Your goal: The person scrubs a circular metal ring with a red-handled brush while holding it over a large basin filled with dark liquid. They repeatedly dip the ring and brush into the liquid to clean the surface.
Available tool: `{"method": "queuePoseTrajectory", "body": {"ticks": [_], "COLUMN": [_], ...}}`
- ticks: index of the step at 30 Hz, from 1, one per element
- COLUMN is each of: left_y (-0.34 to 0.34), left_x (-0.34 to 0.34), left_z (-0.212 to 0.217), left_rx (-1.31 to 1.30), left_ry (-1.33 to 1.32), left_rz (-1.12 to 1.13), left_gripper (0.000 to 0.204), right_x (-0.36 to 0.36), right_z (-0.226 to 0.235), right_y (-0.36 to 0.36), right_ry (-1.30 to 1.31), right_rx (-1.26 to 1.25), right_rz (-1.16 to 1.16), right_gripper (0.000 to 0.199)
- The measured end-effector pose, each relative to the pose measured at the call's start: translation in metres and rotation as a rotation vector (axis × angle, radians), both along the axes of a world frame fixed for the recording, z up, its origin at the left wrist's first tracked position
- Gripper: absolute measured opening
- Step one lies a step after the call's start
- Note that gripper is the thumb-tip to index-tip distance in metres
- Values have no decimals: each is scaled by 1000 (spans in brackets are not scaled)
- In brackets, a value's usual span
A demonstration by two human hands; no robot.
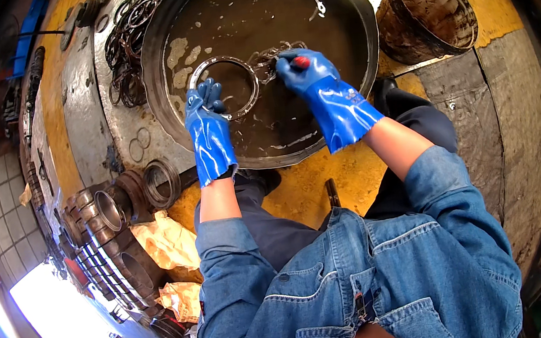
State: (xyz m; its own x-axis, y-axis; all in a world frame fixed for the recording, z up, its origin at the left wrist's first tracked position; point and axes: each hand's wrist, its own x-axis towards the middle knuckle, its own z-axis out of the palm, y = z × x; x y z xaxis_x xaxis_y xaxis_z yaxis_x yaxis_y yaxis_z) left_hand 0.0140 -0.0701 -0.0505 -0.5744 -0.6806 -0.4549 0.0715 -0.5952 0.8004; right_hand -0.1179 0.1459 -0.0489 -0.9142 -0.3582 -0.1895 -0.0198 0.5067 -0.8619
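Denim jacket [363, 278] fills the lower frame nearest the lens, sleeves pushed back above long blue rubber gloves. You are bent over a wide round basin [168, 124] of dark brown liquid set on a worn yellow-and-grey floor.

Your left hand [203, 106] holds a large thin metal ring [224, 86] at its lower left arc. The gloved fingers are curled closed over the rim, and the ring lies half out of the liquid near the basin's middle. Your right hand [299, 72] is closed around a small red-topped tool [300, 63], probably a brush, pressed against a cluster of smaller rings [271, 59] just beside the big ring's right edge. Whether the tool's working end touches the big ring itself cannot be told.

Assessment of handling: the large ring looks stiff and fairly light for its span, but wet and likely oily, hence slippery under rubber. A thin section can flex or slide if pinched at one point only; hold across the rim with fingers wrapped through the opening, as your left hand does now.

Noted round about: a heap of dark rings [126, 45] on the grey plate left of the basin, heavier bearing-like parts [109, 214] lower left, crumpled yellow rags [169, 244], and a rusty bucket [426, 11] upper right.
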Motion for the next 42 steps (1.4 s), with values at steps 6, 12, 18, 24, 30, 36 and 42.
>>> {"method": "queuePoseTrajectory", "body": {"ticks": [6,12,18,24,30,36,42], "left_y": [-42,0,-6,-4,-17,-5,-7], "left_x": [48,-13,-3,-10,5,2,2], "left_z": [-49,-9,-2,17,0,-2,5], "left_rx": [-485,475,573,655,721,676,547], "left_ry": [50,94,103,82,112,68,149], "left_rz": [-172,229,207,185,-191,-517,-507], "left_gripper": [43,36,29,35,31,38,45], "right_x": [-9,21,3,-26,-52,-53,-40], "right_z": [8,27,39,12,-6,-12,8], "right_y": [3,6,9,21,20,16,25], "right_ry": [-435,-480,-478,-518,-542,-522,-379], "right_rx": [-262,-506,-532,-743,-546,-409,-250], "right_rz": [248,272,309,-9,-164,-121,257], "right_gripper": [33,30,28,27,28,29,58]}}
